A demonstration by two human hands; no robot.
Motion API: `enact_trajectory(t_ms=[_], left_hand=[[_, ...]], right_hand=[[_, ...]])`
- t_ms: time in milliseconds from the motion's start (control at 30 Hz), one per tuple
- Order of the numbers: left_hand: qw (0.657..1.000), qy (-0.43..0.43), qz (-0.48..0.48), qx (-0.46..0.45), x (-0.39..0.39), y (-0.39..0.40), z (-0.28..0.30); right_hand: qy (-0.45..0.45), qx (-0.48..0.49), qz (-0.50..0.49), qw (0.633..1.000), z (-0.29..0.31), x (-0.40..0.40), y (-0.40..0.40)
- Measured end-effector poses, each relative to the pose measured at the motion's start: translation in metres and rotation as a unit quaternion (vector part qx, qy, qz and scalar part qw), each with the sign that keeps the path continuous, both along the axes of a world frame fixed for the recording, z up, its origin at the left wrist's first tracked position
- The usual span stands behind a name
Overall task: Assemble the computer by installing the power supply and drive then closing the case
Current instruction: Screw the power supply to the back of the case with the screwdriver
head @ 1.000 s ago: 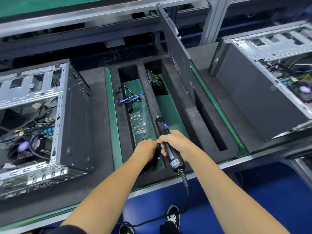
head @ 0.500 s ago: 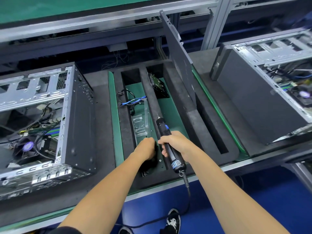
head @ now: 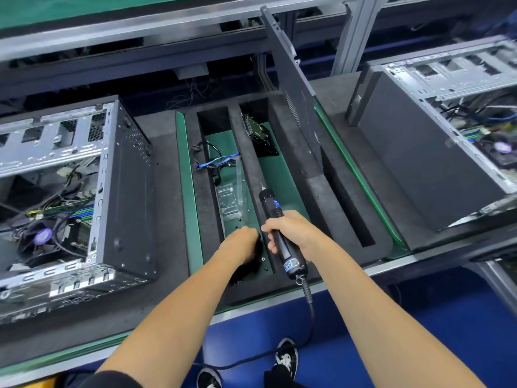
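An open computer case (head: 123,191) lies on its side at the left, its fan and cables exposed. A black foam tray (head: 316,191) sits in the middle. My right hand (head: 291,233) grips a black electric screwdriver (head: 277,233), tip pointing away over the tray. My left hand (head: 240,245) reaches down into the near end of the tray's left slot, fingers curled and hidden among small screws. A hard drive (head: 258,135) leans at the far end of the middle slot. The case's side panel (head: 293,79) stands upright in a right slot.
A second open case (head: 419,163) lies at the right. Cables (head: 215,161) and a clear plastic bag (head: 230,197) lie in the left slot. A metal frame rail (head: 167,32) runs behind. The screwdriver's cord (head: 307,312) hangs over the bench edge toward the blue floor.
The view has shifted slightly. My left hand stays in the near end of the slot and my right hand keeps holding the screwdriver in about the same place.
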State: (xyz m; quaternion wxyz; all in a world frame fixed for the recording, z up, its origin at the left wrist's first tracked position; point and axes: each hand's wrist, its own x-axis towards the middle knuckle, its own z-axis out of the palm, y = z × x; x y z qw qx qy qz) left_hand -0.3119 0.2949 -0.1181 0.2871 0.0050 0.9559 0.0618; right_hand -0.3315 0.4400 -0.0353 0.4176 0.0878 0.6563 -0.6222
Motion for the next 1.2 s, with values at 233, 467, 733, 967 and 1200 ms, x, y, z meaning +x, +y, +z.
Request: enact_trajectory(t_ms=[233, 467, 733, 967, 1200], left_hand=[[0.996, 0.006, -0.079, -0.03, 0.003, 0.007, -0.003], [0.949, 0.121, 0.206, 0.208, -0.018, -0.017, 0.037], [0.726, 0.164, 0.414, 0.524, -0.028, -0.061, 0.096], [0.715, 0.201, 0.416, 0.524, -0.031, -0.071, 0.098], [0.762, 0.2, 0.373, 0.491, -0.03, -0.076, 0.104]], right_hand=[[-0.005, 0.005, 0.013, 1.0, -0.005, 0.005, -0.005], [0.003, 0.004, 0.026, 1.0, 0.0, 0.005, -0.005], [0.034, -0.04, 0.101, 0.994, 0.022, 0.009, -0.012], [0.045, -0.067, 0.14, 0.987, 0.034, 0.012, -0.017], [0.042, -0.074, 0.148, 0.985, 0.033, 0.018, -0.018]])
